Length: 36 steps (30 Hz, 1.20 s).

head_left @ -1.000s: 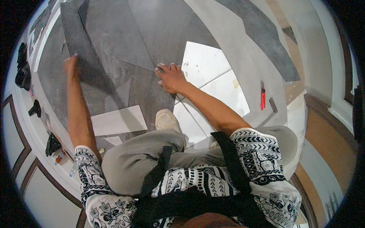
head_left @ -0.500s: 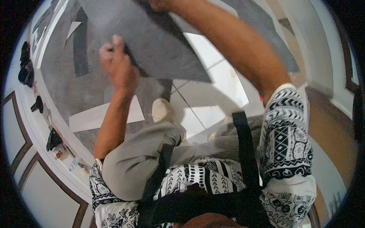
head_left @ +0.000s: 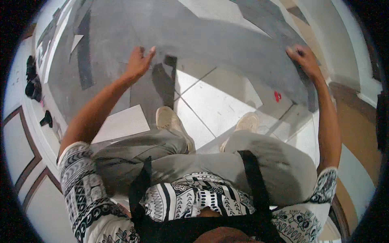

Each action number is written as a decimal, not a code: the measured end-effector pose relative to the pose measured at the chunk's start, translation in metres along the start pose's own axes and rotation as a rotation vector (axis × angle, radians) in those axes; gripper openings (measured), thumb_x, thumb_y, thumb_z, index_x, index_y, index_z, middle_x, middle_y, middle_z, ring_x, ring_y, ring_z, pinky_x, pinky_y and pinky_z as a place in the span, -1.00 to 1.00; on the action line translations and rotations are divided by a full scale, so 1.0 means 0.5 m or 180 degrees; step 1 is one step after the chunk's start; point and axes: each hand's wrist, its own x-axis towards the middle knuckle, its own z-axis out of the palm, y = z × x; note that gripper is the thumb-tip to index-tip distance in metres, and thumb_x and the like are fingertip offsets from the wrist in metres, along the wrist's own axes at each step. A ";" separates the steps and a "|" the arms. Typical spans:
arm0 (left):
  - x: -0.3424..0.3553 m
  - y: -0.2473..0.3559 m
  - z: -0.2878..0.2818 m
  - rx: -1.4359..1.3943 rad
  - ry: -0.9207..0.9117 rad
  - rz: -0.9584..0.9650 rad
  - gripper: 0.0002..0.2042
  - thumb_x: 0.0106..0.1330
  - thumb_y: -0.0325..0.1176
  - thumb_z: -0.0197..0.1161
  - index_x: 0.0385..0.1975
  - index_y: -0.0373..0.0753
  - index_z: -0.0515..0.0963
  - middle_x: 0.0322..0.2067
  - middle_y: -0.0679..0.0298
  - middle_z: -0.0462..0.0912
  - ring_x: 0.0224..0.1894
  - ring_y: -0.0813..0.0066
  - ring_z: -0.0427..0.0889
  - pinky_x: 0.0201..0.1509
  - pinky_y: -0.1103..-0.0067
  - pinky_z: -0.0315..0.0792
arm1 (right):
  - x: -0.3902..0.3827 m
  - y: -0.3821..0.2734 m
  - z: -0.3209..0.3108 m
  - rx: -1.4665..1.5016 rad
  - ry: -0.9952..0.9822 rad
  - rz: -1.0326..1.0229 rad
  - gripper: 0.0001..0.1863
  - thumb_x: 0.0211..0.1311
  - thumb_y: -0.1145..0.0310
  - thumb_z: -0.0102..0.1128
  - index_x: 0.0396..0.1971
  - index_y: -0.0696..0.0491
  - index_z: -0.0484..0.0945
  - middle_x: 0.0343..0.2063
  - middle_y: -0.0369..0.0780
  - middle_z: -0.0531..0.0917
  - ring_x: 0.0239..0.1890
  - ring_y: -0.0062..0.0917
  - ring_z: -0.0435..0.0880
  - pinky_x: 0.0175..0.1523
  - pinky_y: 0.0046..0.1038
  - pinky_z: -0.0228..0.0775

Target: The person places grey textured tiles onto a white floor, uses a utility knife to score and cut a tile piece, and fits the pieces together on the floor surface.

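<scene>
A large, thin grey sheet (head_left: 227, 44) stretches out in front of me, its near edge slanting above white floor tiles. My left hand (head_left: 140, 62) is closed at the sheet's left part, thumb pointing up and fingers curled. At the right end, my right hand (head_left: 304, 61) grips the sheet's edge with bent fingers. Where the sheet ends on the left is hard to make out, since grey material (head_left: 109, 48) of the same tone lies beneath. A dark shadow falls beside my left hand.
White tiles (head_left: 206, 101) show between my shoes (head_left: 168, 118). A pale flat piece (head_left: 123, 123) lies left of my leg. One small red object (head_left: 277, 96) rests at the right. Black items (head_left: 33, 89) line the far-left ledge, beside brown-trimmed panels (head_left: 18, 139).
My hands have spread apart, the right one moving far right and nearer. The grey sheet has swung from a steep slant to a wide span across the front. Both arms now reach outward.
</scene>
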 end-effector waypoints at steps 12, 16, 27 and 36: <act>-0.017 0.080 0.232 0.0261 0.0183 -0.0816 0.23 -0.04 0.60 0.29 0.54 -0.06 -0.01 0.57 -0.12 -0.18 0.60 -0.25 -0.28 0.54 -0.14 -0.24 | -0.003 0.236 -0.011 -0.0660 -0.0083 0.0628 -0.45 0.30 -0.12 0.33 -0.55 0.09 0.49 -0.45 -0.19 0.56 -0.34 -0.41 0.51 -0.19 -0.27 0.33; -0.030 0.056 0.228 0.0554 0.0226 -0.0928 0.23 -0.05 0.60 0.30 0.55 0.00 -0.04 0.57 -0.09 -0.19 0.60 -0.23 -0.29 0.53 -0.14 -0.26 | 0.042 0.241 0.031 -0.0950 -0.0786 0.0562 -0.43 0.28 -0.23 0.28 -0.34 0.08 0.63 -0.22 -0.05 0.67 -0.12 -0.20 0.63 -0.02 -0.16 0.41; -0.001 0.045 0.293 0.0692 0.0123 -0.1033 0.15 0.06 0.62 0.18 0.60 0.19 -0.13 0.59 -0.04 -0.28 0.59 -0.25 -0.38 0.49 -0.17 -0.30 | 0.111 0.256 0.049 -0.1386 -0.0859 0.0723 -0.37 0.33 -0.29 0.14 -0.14 0.07 0.67 -0.14 0.04 0.70 -0.02 -0.09 0.68 0.09 -0.10 0.45; 0.015 0.064 0.283 0.1214 0.0112 0.0565 -0.18 0.43 0.41 -0.09 0.60 0.21 -0.07 0.63 0.18 -0.32 0.62 -0.11 -0.28 0.53 -0.22 -0.30 | 0.110 0.352 0.121 -0.1060 -0.0293 0.0372 -0.44 0.39 -0.15 0.19 -0.38 0.15 0.48 -0.44 -0.12 0.47 -0.33 -0.36 0.41 -0.14 -0.25 0.31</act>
